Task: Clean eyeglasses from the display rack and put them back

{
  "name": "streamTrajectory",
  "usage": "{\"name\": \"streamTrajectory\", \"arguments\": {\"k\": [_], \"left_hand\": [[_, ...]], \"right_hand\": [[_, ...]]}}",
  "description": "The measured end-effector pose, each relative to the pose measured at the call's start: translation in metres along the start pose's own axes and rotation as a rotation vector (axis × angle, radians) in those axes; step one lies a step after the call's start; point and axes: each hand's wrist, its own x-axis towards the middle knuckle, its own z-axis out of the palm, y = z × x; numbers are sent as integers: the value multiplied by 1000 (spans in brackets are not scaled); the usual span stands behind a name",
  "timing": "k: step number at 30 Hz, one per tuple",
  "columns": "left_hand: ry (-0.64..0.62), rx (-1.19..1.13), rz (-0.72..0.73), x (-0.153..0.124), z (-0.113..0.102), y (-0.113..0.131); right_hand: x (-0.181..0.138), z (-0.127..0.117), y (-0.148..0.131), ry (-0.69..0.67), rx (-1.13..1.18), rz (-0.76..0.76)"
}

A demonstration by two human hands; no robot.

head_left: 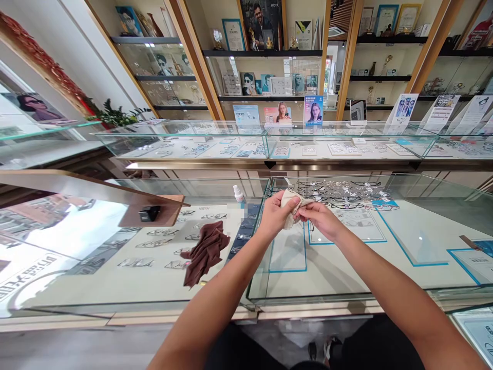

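My left hand (278, 211) is closed around a cream cleaning cloth (289, 199), bunched up with its top sticking out above the thumb. My right hand (320, 218) meets it from the right, thumb and fingers pinched at the cloth's edge. A thin dark piece shows just under the right fingers; whether it belongs to something wrapped in the cloth I cannot tell. Both hands are above a glass display case (339, 295). A crumpled brown cloth (208, 249) lies to their left on the counter, and a white spray bottle (239, 194) stands behind it.
Eyeglass frames (342, 192) lie in rows in the case beyond my hands. More glasses (162, 234) are at the left, near a wooden board (152, 218) with a small black object (149, 213). A second glass showcase (215, 149) runs across behind, with shelves further back.
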Motion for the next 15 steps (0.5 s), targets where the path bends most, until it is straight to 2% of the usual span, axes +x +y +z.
{"name": "streamTrajectory", "arguments": {"k": [5, 12, 15], "left_hand": [[-7, 12, 24, 1, -3, 1], [-225, -45, -46, 8, -20, 5], [-200, -56, -42, 6, -16, 6]], "right_hand": [[-1, 0, -3, -11, -26, -7], [-2, -8, -16, 22, -25, -28], [-4, -4, -18, -7, 48, 6]]}}
